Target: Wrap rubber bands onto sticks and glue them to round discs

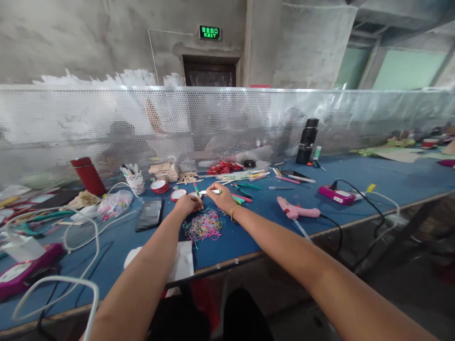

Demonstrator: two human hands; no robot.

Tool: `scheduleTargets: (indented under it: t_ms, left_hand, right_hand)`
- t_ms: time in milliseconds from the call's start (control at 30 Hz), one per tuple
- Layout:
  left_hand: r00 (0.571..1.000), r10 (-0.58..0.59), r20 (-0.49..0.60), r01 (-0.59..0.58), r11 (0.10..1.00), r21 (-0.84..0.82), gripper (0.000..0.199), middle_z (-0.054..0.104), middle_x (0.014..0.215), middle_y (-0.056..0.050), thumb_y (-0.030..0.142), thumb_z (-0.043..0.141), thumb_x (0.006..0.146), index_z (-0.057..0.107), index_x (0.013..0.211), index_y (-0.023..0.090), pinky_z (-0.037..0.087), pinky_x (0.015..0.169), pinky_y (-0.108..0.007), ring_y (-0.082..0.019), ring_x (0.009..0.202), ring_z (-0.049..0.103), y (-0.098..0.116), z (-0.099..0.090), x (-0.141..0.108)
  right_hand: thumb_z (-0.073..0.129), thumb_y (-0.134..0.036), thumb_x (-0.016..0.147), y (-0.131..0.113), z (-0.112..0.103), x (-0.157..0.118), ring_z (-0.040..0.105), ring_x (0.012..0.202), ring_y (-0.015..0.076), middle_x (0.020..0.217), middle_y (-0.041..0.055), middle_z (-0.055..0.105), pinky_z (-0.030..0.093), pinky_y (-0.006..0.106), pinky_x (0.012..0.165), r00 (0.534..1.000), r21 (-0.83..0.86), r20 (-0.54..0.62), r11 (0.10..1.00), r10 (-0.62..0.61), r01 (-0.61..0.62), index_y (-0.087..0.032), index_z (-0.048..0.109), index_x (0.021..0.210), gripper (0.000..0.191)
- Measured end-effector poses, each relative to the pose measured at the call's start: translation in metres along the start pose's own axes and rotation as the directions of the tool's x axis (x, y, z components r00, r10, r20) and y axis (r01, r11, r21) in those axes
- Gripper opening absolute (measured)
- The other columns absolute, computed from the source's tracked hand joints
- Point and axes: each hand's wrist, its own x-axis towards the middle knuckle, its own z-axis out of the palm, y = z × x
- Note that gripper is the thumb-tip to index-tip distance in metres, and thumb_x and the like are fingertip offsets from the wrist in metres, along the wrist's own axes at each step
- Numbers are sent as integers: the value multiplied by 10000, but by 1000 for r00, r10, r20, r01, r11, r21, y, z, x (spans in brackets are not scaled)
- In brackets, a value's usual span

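My left hand [189, 205] is closed around the lower end of a thin stick [196, 188] with red and green bands. In my right hand [223, 199] is a white marker pen [216, 192] with a green end, its tip pointing left toward the stick. Whether tip and stick touch, I cannot tell. Just below both hands lies a loose heap of thin multicoloured bands [204, 227] on the blue table [245, 241]. Beyond my left hand stands a round red-edged container [178, 194]. Green-handled pliers [241, 190] lie beyond my right hand.
A pink glue gun [296, 210] lies to the right, with a purple power strip [337, 194] farther off. On the left are a phone [150, 214], a red flask [88, 175], a cup of pens [135, 182] and white cables. A perforated metal screen [213, 113] lines the back.
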Motion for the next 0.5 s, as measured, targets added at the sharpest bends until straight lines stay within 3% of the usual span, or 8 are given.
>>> scheduleTargets:
  t_ms: [500]
  left_hand:
    - [1000,-1,-24,1,999,33,115,666,619,-39,253,698,653,684,672,140,461,531,-187,-112,555,589,-6,1,6]
  right_hand:
    - [488,-346,778,-3,0,0,542,703,143,741,-11,632,421,253,703,1000,-3,19,1000,5,-5,-202,582,723,181]
